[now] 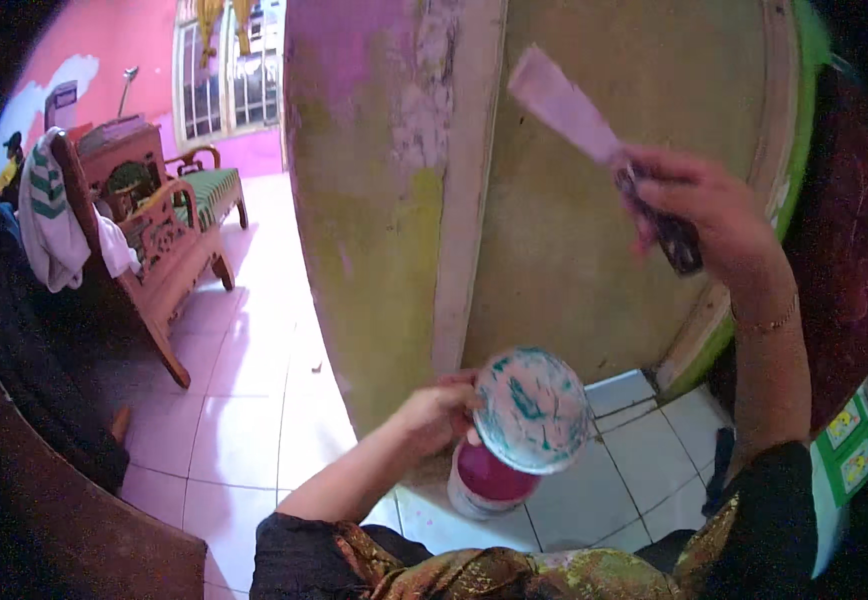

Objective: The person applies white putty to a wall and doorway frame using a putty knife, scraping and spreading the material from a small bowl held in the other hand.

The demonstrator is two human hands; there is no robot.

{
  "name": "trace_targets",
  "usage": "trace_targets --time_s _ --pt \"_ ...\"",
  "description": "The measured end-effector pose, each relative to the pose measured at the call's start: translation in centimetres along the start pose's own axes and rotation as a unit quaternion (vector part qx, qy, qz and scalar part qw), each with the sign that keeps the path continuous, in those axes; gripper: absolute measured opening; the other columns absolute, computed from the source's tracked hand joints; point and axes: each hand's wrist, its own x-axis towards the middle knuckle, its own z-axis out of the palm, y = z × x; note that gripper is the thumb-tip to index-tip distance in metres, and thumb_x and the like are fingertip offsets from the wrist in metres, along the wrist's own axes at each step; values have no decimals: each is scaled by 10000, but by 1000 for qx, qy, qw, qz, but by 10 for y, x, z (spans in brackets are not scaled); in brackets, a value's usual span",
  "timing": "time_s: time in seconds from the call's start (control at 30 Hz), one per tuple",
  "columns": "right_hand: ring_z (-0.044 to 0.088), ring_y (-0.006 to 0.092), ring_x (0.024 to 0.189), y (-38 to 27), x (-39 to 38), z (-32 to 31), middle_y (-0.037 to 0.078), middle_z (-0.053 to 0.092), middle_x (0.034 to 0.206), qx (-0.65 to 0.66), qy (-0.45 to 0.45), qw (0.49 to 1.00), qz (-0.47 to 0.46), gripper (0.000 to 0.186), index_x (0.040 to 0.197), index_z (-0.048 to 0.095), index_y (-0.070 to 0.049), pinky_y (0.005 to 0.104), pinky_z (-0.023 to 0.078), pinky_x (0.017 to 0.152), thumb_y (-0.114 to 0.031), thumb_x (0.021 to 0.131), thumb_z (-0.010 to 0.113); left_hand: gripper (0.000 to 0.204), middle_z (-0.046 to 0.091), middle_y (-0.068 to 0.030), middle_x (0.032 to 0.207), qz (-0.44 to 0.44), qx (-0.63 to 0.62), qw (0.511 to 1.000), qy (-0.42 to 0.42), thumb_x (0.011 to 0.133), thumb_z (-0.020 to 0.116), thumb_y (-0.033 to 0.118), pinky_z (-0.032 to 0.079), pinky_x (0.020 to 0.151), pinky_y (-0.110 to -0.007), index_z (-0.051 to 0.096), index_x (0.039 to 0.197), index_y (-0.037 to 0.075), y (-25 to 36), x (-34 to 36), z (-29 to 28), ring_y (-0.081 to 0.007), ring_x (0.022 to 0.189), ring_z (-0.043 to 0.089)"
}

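Round lid (531, 410) (green-smeared), flat scraper (566, 108)

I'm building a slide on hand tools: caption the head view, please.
Right hand holding a scraper up; left hand holding a smeared disc that partly hides a bucket, pink inside.

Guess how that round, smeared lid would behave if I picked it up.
The lid is probably stiff: it shows no sag with the left hand gripping one edge. It looks thin, so perhaps light for its size. Being round, it might roll if stood on its rim.
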Motion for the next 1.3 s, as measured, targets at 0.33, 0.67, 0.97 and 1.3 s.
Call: trace_targets --time_s 0.33,0.67,0.97,1.3 --pt "516 275 680 -72 88 45 131 477 809 -503 301 673 -452 367 1178 579 -170 364 449 620 -70 829 522 398 611 -107 854 8 -27 1000 -7 768 511 54 512 499 -265 453 1144 -62 -4 -32 32 -170 601 606" --pt "516 312 723 -28 61 71 150 462 826 -527 270 726 -348 407 1190 556 -162 411 439 650 -35 807 498 354 601 -81 779 -7 -6 1000 -11 763 518 81 489 508 -282 479 1100 -22 0 -47 0 -172 571 585" --pt "593 336 749 -111 92 57 238 612 840 -536 336 691 -348 287 1027 604 13 392 468 696 -131 873 409 400 611 -137 889 2 -34 999 35 757 520 85 514 523 -319 461 1131 -43 -8 -29 7 -223 661 616" --pt "528 373 826 -72 45 52 227 487 898 -598 180 720 -304 361 1152 548 -67 448 432 726 -34 822 405 356 614 -122 831 26 -32 999 20 750 500 25 520 532 -283 481 1090 -79 -10 -28 6 -183 593 607"
